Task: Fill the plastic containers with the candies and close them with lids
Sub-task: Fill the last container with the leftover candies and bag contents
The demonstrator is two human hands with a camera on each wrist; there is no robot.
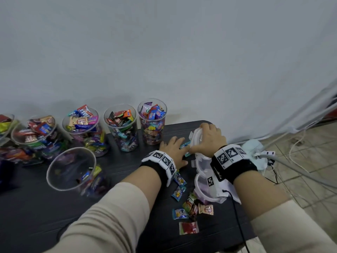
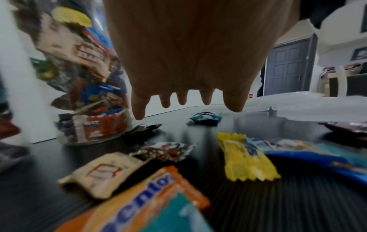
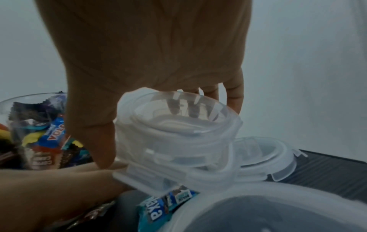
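Beige sleeves (image 1: 116,212) fill the near edge of the head view, both forearms reaching over a dark, finely ribbed table (image 1: 36,207) that stands against a plain pale grey wall (image 1: 164,42); tiled floor (image 1: 310,161) with loose white cables (image 1: 300,172) shows past the table's right edge. Loose wrapped candies (image 1: 189,212), crinkly and bright, lie on the table between the wrists. Nearest the left forearm stands a clear round plastic container (image 1: 71,168), open-topped and holding only a few candies. Beyond it, along the wall, a row of filled containers (image 1: 120,128) stands without lids, candies heaped to their rims, the leftmost ones crowded at the table's left edge. Right of that row, at the table's far right corner, the right hand (image 1: 209,137) curls its fingers and thumb round a stack of translucent lids (image 3: 178,133) with clip tabs. More lids (image 1: 202,161) lie under the right wrist, close to the table's edge. The left hand (image 1: 175,148) rests flat beside the stack, fingers straight and spread over a blue candy (image 1: 185,146), gripping nothing. Bare tabletop lies between the near container and the left forearm.
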